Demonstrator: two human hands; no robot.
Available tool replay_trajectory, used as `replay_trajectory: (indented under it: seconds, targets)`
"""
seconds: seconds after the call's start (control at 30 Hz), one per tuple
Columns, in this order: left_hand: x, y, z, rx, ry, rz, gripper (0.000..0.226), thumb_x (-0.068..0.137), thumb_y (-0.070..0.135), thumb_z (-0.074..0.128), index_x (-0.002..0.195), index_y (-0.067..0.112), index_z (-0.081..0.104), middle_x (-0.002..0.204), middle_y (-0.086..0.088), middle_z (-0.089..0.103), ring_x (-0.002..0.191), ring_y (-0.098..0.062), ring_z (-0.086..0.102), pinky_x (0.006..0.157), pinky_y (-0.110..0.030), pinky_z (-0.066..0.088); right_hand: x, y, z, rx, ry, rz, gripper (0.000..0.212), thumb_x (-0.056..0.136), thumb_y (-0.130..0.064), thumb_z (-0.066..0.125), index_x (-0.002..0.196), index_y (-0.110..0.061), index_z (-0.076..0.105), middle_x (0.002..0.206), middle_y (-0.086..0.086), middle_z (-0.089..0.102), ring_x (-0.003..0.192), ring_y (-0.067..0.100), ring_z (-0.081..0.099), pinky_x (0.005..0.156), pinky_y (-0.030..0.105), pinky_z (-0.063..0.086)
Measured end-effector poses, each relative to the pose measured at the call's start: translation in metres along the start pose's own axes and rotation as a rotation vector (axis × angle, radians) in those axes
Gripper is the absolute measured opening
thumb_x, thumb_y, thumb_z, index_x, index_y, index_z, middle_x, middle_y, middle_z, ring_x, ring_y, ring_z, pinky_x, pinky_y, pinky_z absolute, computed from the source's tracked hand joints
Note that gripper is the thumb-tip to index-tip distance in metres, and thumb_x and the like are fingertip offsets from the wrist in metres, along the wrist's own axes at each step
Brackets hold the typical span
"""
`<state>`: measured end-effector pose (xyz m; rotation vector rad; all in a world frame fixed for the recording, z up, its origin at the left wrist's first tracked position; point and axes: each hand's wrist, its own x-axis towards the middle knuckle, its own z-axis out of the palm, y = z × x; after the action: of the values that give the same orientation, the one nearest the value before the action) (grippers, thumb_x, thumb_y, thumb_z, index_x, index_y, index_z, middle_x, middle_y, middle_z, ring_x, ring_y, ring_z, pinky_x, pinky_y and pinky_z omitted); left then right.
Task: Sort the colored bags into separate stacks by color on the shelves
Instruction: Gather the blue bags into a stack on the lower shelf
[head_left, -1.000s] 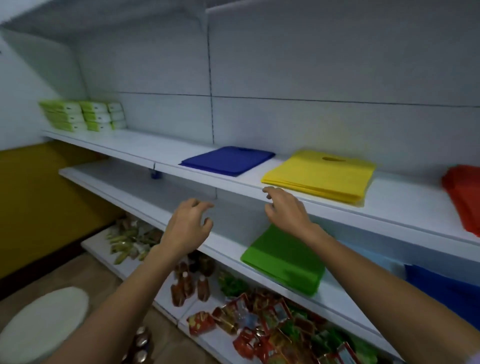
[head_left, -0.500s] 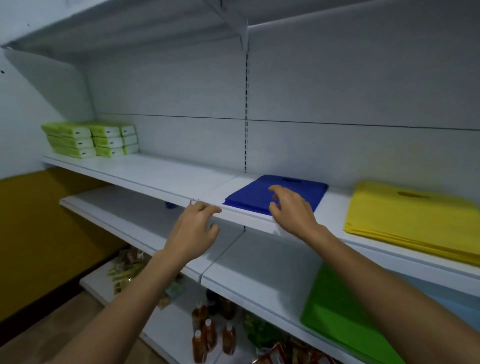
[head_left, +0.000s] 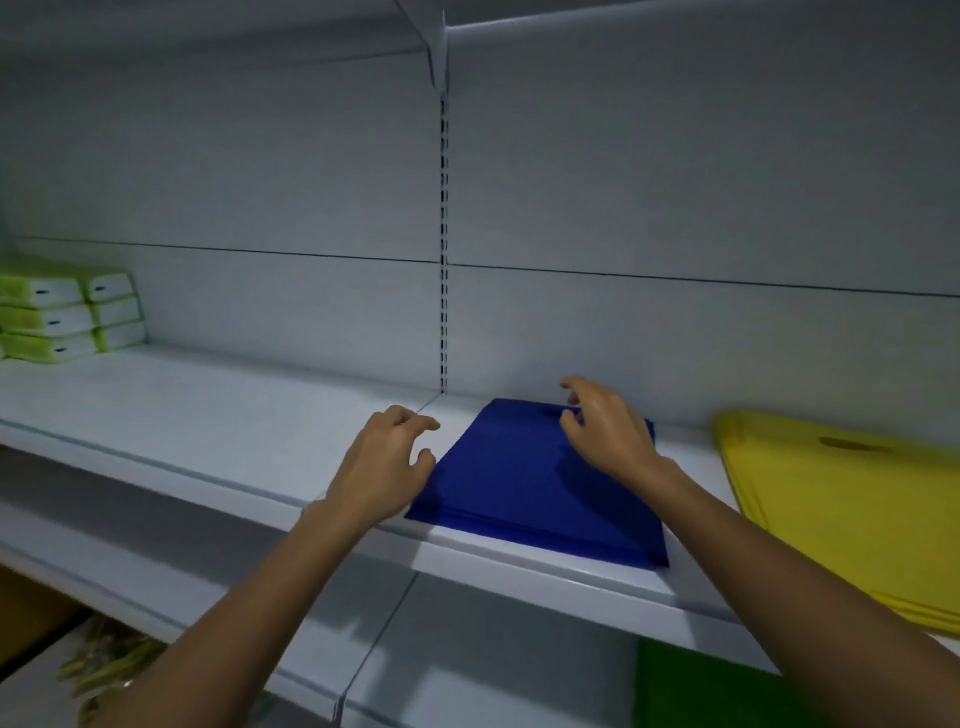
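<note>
Scene: stack of flat blue bags (head_left: 524, 488) at centre frame on a white shelf (head_left: 208, 410), just right of the slotted upright (head_left: 443, 234), its near edge close to the shelf lip.
Left hand: the left hand (head_left: 387, 462) is poised at the stack's left edge with its fingers loosely curled and the thumb apart from them, gripping nothing. Whether the thumb touches the bags cannot be told.
Right hand: the right hand (head_left: 608, 431) is over the far end of the stack beside the handle cut-out, its fingers bent and spread and closed on nothing. Contact with the top bag is unclear.
Other stacks: yellow bags (head_left: 841, 509) lie at the right edge on the same shelf, apart from the blue. Green bags (head_left: 701, 686) lie at lower right on the shelf below, partly cut off.
Elsewhere: green-and-white packs (head_left: 62, 312) are piled at the far left.
Handling: the bags look thin, light and limp, probably a soft non-woven fabric. A single bag would likely sag and slide off those beneath it.
Hold: the two side edges look best for squaring or lifting the whole stack, flat and level. For one bag, the cut-out handle at the far end looks best.
Risk: a pull on one side alone could fan the layers out.
</note>
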<state>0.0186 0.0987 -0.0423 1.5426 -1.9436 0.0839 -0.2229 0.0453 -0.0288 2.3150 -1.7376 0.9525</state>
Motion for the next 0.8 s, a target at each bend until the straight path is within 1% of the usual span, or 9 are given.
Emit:
replay_trajectory:
  seconds: [0.07,0.13,0.23,0.33,0.43,0.53,0.63,0.7,0.8]
  targets:
    - [0.021,-0.001,0.016,-0.033,-0.035,0.037,0.036,0.091,0.018,0.05,0.127,0.018,0.052,0.129,-0.001,0.049,0.117,-0.017,0.044,0.095,-0.024,0.036,0.0,0.023,-0.003,-0.01,0.036,0.089,0.039,0.092,-0.014,0.048,0.131,-0.007,0.047,0.121,0.013,0.057,0.1,0.027,0.058,0.082,0.041,0.05]
    - [0.037,-0.007,0.031,-0.077,-0.08,0.027,0.036,0.09,0.018,0.05,0.126,0.017,0.053,0.126,-0.004,0.052,0.114,-0.018,0.047,0.093,-0.027,0.038,-0.004,0.044,-0.007,0.032,0.122,0.236,0.038,0.09,-0.01,0.05,0.127,-0.003,0.05,0.122,0.016,0.055,0.103,0.03,0.057,0.086,0.039,0.047]
    - [0.054,-0.02,0.05,-0.088,-0.146,-0.007,0.036,0.09,0.02,0.05,0.126,0.018,0.054,0.122,-0.007,0.055,0.11,-0.02,0.051,0.091,-0.03,0.042,-0.006,0.062,-0.01,0.057,0.197,0.419,0.035,0.088,-0.006,0.051,0.122,0.001,0.053,0.12,0.021,0.055,0.101,0.033,0.056,0.085,0.035,0.043]
    - [0.063,-0.026,0.068,-0.103,-0.174,-0.015,0.035,0.091,0.024,0.049,0.126,0.018,0.054,0.121,-0.008,0.055,0.11,-0.021,0.051,0.087,-0.027,0.039,-0.006,0.065,0.002,-0.024,0.105,0.525,0.034,0.09,-0.014,0.051,0.121,0.002,0.05,0.116,0.02,0.058,0.103,0.034,0.056,0.083,0.036,0.044]
    - [0.062,-0.033,0.083,-0.132,-0.225,-0.023,0.037,0.091,0.031,0.053,0.125,0.018,0.054,0.115,-0.007,0.058,0.102,-0.019,0.054,0.086,-0.026,0.042,-0.013,0.058,0.027,-0.144,-0.05,0.667,0.046,0.092,-0.036,0.051,0.119,0.001,0.046,0.119,0.018,0.052,0.108,0.032,0.052,0.084,0.037,0.044]
    - [0.064,-0.037,0.09,-0.213,-0.207,-0.031,0.038,0.088,0.026,0.059,0.125,0.017,0.055,0.113,-0.006,0.057,0.1,-0.018,0.054,0.087,-0.023,0.042,-0.015,0.056,0.041,-0.241,-0.035,0.651,0.044,0.092,-0.04,0.05,0.113,-0.001,0.049,0.114,0.016,0.052,0.104,0.029,0.053,0.078,0.034,0.044]
    - [0.068,-0.036,0.095,-0.233,-0.149,0.022,0.033,0.086,0.019,0.063,0.119,0.015,0.059,0.107,-0.006,0.057,0.092,-0.015,0.052,0.082,-0.018,0.039,-0.014,0.058,0.042,-0.173,0.055,0.615,0.033,0.091,-0.028,0.056,0.106,0.001,0.051,0.106,0.017,0.056,0.096,0.029,0.055,0.07,0.028,0.036]
    - [0.07,-0.035,0.097,-0.249,-0.101,0.024,0.028,0.085,0.013,0.064,0.113,0.013,0.061,0.102,-0.006,0.059,0.084,-0.011,0.05,0.077,-0.016,0.038,-0.016,0.059,0.041,-0.094,0.163,0.559,0.024,0.089,-0.017,0.06,0.102,0.001,0.052,0.1,0.017,0.058,0.092,0.029,0.055,0.067,0.026,0.033]
    - [0.068,-0.035,0.096,-0.275,-0.019,-0.001,0.024,0.084,0.007,0.062,0.108,0.01,0.062,0.095,-0.006,0.063,0.078,-0.012,0.052,0.073,-0.018,0.04,-0.019,0.057,0.041,-0.065,0.244,0.512,0.024,0.087,-0.016,0.063,0.103,-0.002,0.052,0.093,0.013,0.059,0.088,0.028,0.057,0.065,0.027,0.033]
